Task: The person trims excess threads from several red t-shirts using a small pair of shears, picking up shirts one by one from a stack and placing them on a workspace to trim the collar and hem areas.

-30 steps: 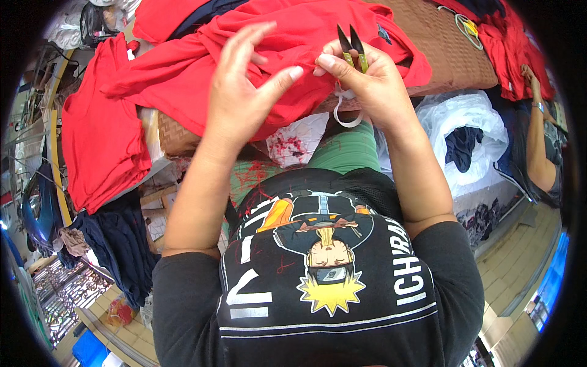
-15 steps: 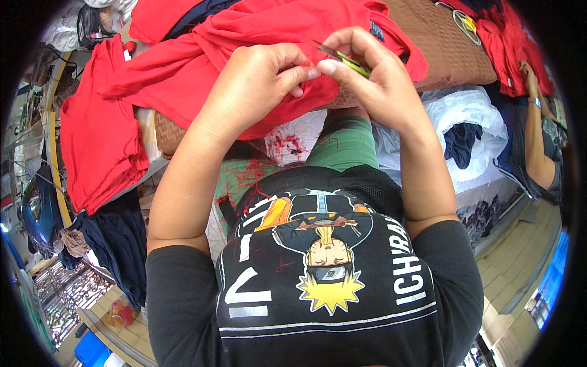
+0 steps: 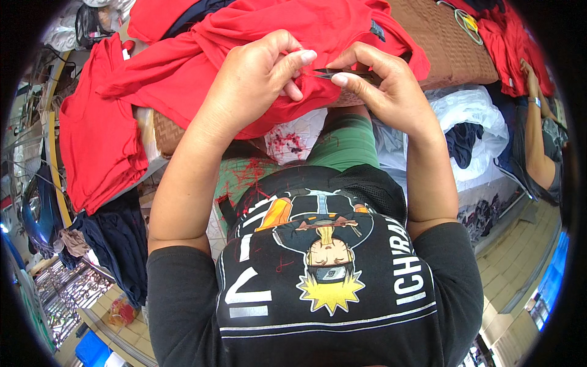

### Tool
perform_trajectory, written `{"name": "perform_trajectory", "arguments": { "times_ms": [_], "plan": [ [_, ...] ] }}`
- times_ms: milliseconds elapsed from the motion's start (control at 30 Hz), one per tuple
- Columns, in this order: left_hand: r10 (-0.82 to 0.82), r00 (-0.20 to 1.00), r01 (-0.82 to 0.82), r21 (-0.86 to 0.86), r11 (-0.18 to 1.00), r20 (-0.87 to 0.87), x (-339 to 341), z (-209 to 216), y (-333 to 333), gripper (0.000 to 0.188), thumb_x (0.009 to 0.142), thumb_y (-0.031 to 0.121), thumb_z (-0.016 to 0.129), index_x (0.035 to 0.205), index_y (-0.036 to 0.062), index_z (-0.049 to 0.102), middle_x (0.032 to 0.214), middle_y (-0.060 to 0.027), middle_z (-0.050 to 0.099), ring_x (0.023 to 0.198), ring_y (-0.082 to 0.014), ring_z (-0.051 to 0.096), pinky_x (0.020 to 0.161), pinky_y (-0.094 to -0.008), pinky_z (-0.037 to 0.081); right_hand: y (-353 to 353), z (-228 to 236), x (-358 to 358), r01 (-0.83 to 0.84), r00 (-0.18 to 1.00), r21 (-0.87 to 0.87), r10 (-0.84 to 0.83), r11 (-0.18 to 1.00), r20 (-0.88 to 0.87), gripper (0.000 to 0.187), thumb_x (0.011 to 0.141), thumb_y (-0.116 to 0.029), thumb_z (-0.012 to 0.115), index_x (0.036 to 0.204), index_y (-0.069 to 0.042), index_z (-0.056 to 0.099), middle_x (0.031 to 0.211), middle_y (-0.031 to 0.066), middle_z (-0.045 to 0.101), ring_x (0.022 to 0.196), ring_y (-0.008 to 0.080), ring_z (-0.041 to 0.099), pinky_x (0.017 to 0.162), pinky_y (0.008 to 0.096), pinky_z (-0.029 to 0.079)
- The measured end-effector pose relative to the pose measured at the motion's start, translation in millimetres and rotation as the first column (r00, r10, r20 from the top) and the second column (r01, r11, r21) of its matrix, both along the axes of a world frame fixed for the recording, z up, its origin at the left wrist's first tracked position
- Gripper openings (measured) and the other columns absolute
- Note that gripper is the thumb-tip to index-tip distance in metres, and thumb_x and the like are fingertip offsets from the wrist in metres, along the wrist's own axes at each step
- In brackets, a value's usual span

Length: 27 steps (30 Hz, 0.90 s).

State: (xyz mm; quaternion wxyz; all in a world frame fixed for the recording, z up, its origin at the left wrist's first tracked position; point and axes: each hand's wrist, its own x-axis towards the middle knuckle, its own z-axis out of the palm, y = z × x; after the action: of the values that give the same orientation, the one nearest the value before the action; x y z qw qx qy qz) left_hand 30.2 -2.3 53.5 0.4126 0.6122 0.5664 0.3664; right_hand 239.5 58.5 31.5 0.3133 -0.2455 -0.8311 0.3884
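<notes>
My right hand (image 3: pixel 391 85) grips a small pair of thread snips (image 3: pixel 324 73) between thumb and fingers, the narrow dark blades pointing left. Just left of the blade tips, my left hand (image 3: pixel 260 76) is closed, thumb pressed against the fingers. What it pinches is too small to make out against the red behind it. Beneath both hands a red garment (image 3: pixel 183 85) lies bunched across a brown padded surface (image 3: pixel 455 52). A dark label (image 3: pixel 377 30) shows on the red cloth beyond my right hand.
Red thread scraps cover a white cloth (image 3: pixel 293 140) by my lap. More red cloth (image 3: pixel 98 134) hangs at the left above dark blue cloth (image 3: pixel 116 238). Clear plastic bags (image 3: pixel 477 116) lie at the right. Another person's arm (image 3: pixel 538 134) reaches to red cloth at far right.
The snips have turned from slanting up-left to nearly level, hiding their yellow-green handle. My right hand has lowered slightly and shifted right; my left thumb has risen a little.
</notes>
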Motion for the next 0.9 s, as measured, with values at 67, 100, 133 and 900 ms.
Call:
{"name": "perform_trajectory", "arguments": {
  "times_ms": [67,100,133,900],
  "plan": [
    [0.002,1.0,-0.002,0.001,1.0,-0.006,0,0,0,0.019,0.096,0.019,0.057,0.093,0.0007,0.056,0.075,-0.0032,0.058,0.059,-0.0089,0.061,0.055,-0.0205,0.049,-1,0,-2,0.002,1.0,0.006,-0.002,1.0,-0.003,0.019,0.086,-0.018,0.067,0.093,-0.001,0.062,0.074,0.0102,0.062,0.066,0.0161,0.059,0.063,0.0301,0.047],
    [0.003,1.0,-0.003,0.002,1.0,-0.009,-1,-1,-1,0.019,0.096,0.019,0.057,0.093,0.0007,0.057,0.075,-0.0033,0.058,0.059,-0.0089,0.061,0.055,-0.0205,0.049,-2,0,-4,0.002,1.0,-0.013,-0.002,1.0,-0.016,0.019,0.086,-0.018,0.067,0.093,-0.001,0.062,0.073,0.0095,0.062,0.065,0.0146,0.058,0.061,0.0294,0.047],
    [0.005,1.0,-0.005,0.001,1.0,-0.008,-1,-1,-1,0.019,0.096,0.019,0.057,0.094,0.0007,0.057,0.075,-0.0034,0.058,0.059,-0.0089,0.061,0.055,-0.0205,0.049,-4,-1,-6,0.002,1.0,-0.032,-0.003,0.999,-0.03,0.018,0.086,-0.018,0.067,0.093,-0.002,0.062,0.071,0.0087,0.061,0.063,0.0132,0.058,0.059,0.0288,0.046],
    [0.026,0.984,-0.021,0.027,0.999,-0.175,6,4,-1,0.015,0.095,0.017,0.058,0.095,0.0019,0.059,0.076,-0.0037,0.063,0.058,-0.0078,0.062,0.052,-0.0207,0.047,-5,10,-8,-0.046,0.993,0.05,0.04,0.998,0.111,0.016,0.085,-0.018,0.067,0.09,-0.005,0.061,0.071,0.0092,0.063,0.063,0.0181,0.062,0.057,0.0309,0.047]
  ]
}}
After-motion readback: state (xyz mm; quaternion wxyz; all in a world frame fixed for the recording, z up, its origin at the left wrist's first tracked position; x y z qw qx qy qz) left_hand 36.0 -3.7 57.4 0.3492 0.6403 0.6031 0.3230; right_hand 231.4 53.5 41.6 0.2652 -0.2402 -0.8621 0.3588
